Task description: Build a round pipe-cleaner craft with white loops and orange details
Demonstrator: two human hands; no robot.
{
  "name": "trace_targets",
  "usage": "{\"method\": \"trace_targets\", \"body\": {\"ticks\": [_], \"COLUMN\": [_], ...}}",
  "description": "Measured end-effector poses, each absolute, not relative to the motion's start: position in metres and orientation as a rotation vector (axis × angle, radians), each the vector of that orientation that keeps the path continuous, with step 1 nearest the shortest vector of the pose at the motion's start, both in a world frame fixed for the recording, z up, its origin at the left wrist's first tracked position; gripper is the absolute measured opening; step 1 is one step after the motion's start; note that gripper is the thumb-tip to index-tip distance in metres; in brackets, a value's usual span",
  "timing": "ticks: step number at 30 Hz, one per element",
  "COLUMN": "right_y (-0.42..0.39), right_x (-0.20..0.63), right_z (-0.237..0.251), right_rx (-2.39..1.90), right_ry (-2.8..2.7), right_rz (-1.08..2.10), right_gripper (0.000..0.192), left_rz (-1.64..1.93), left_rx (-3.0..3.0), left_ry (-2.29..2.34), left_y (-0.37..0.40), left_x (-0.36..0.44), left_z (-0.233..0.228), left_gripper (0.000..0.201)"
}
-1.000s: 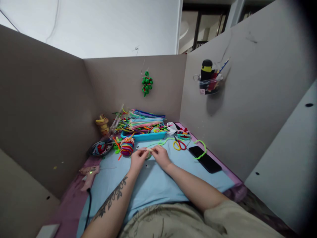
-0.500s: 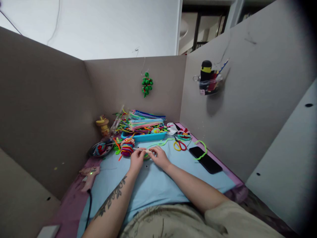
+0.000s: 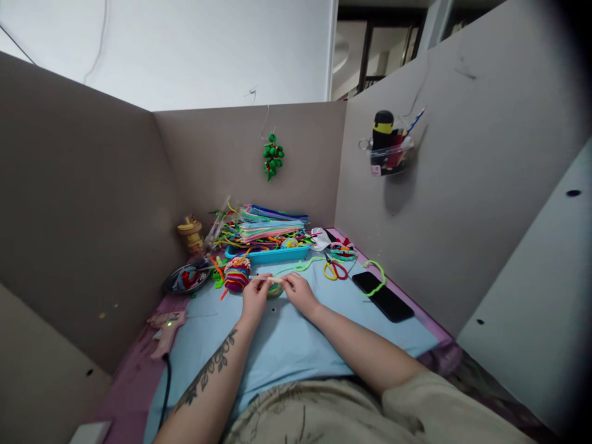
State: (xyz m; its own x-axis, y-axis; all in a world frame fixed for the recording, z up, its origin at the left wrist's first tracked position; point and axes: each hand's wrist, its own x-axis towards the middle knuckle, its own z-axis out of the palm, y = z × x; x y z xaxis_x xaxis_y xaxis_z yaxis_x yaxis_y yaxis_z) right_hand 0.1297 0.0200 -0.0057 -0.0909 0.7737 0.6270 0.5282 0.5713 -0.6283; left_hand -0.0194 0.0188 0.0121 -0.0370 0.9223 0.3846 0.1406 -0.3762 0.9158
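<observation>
Between my two hands, low over the blue cloth, runs a short pale pipe cleaner [image 3: 275, 280]. My left hand [image 3: 255, 296] pinches its left end, and a thin whitish length sticks out past those fingers to the left. The other end sits in the closed fingertips of my right hand [image 3: 300, 292]. Just beneath the pipe cleaner lies a small greenish round item [image 3: 274, 290], partly covered by my fingers. A rainbow-striped ball-like bundle [image 3: 237, 276] rests left of my left hand.
Behind stands a blue tray [image 3: 268, 254] heaped with colourful pipe cleaners [image 3: 272, 227]. Scissors [image 3: 335, 270] and a phone [image 3: 383, 297] lie to the right. At left are a glue gun [image 3: 167, 330], a dark bowl [image 3: 187, 280] and a yellow-lidded cup [image 3: 191, 235]. Grey panels surround the table.
My right fingers have shifted slightly right along the pale pipe cleaner, so more of it shows between my hands. My left hand has barely moved.
</observation>
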Motion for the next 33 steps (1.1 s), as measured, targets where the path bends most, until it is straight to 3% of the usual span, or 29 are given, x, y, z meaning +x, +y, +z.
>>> {"method": "trace_targets", "body": {"ticks": [26, 33], "right_y": [0.018, 0.022], "right_x": [0.132, 0.131], "right_z": [-0.001, -0.007], "right_rx": [-1.133, -1.135], "right_ry": [-1.632, -1.628], "right_rz": [0.206, 0.191], "right_gripper": [0.007, 0.007], "left_rz": [1.438, 1.469], "left_rx": [1.463, 1.492], "left_ry": [1.351, 1.215], "left_y": [0.009, 0.018], "left_x": [-0.019, -0.019], "left_z": [0.025, 0.01], "left_gripper": [0.035, 0.032]}}
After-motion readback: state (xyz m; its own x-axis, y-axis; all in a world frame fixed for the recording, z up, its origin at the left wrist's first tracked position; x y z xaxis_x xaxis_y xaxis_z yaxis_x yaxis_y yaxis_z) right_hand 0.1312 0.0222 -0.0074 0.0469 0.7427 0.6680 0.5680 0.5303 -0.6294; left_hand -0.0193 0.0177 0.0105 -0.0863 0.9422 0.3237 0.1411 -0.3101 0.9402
